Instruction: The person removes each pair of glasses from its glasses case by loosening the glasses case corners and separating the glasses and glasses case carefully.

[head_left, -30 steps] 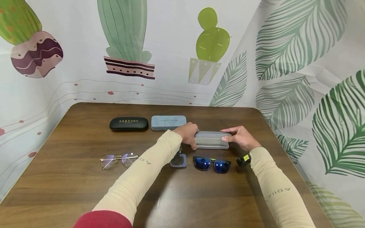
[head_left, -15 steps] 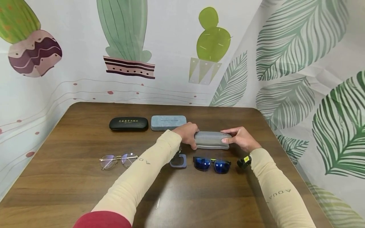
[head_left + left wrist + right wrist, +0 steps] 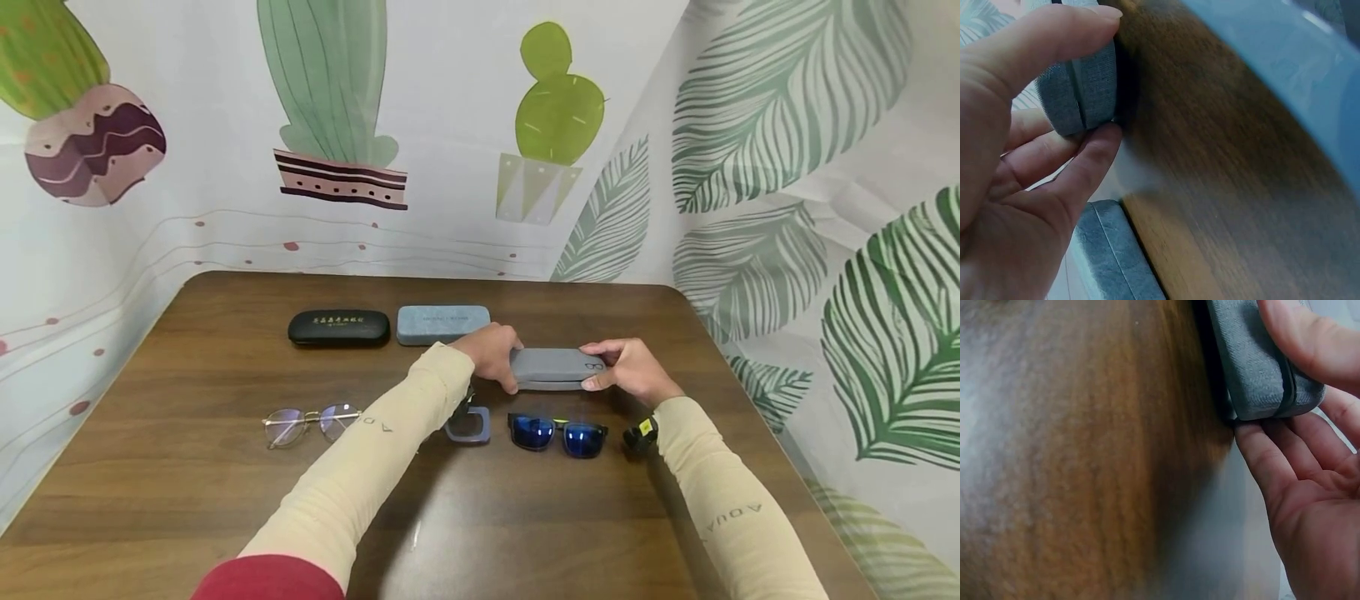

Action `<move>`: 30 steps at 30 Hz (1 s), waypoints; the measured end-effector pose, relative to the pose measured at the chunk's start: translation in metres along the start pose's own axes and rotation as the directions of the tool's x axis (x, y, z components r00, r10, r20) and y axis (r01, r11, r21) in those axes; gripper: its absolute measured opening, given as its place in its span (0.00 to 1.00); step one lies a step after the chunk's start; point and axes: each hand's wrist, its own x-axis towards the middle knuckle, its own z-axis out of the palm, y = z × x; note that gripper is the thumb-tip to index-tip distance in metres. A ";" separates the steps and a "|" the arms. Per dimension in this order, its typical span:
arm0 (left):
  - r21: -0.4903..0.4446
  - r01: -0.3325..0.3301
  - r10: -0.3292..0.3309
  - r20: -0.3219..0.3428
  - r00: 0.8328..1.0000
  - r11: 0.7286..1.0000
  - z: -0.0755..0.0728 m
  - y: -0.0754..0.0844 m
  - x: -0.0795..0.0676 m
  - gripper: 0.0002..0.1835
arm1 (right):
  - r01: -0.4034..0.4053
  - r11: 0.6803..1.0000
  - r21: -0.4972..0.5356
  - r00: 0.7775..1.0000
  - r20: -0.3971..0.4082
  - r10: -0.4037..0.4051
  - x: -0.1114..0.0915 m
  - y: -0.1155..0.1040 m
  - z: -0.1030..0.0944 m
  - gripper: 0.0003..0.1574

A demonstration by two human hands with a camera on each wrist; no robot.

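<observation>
A grey fabric glasses case point(image 3: 555, 364) with a small spectacles print lies on the table's right half, its lid down over the base with a thin dark seam along the front. My left hand point(image 3: 491, 354) grips its left end, thumb on the front side and fingers around the back. At the opposite end my right hand point(image 3: 637, 368) holds it the same way. In the left wrist view, the thumb lies across the end of the case point(image 3: 1097, 81) and the fingertips reach beneath it. The right wrist view shows the thumb over the case's point(image 3: 1257, 369) seam.
Behind are a black glasses case point(image 3: 339, 327) and a blue one point(image 3: 442, 324). In front lie thin-framed eyeglasses point(image 3: 303, 422), a blue square frame with a dark lens point(image 3: 467, 425) partly under the left arm, and blue-lensed sunglasses point(image 3: 558, 434). A printed cloth point(image 3: 450, 242) hangs behind the table.
The grey case's lid has swung down towards the front, so its printed top now shows. Both hands have stayed at the case's ends.
</observation>
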 end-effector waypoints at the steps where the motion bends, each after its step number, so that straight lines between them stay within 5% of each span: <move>1: -0.008 0.003 -0.003 0.005 1.000 1.000 0.000 0.000 -0.001 0.42 | 0.001 1.000 0.001 1.000 0.001 -0.001 0.000 0.001 0.001 0.45; 11: -0.034 -0.003 0.004 0.009 1.000 0.999 0.001 -0.001 -0.002 0.50 | 0.015 1.000 0.007 1.000 -0.013 -0.015 -0.001 -0.001 0.003 0.46; 17: -0.013 -0.009 0.009 -0.002 1.000 1.000 0.004 0.002 0.001 0.45 | 0.020 1.000 -0.017 1.000 -0.020 -0.020 -0.003 -0.001 0.005 0.46; 30: 0.056 0.028 -0.027 -0.014 1.000 0.998 0.007 0.013 0.001 0.32 | 0.044 0.939 -0.341 0.999 -0.014 -0.052 -0.004 -0.010 0.004 0.45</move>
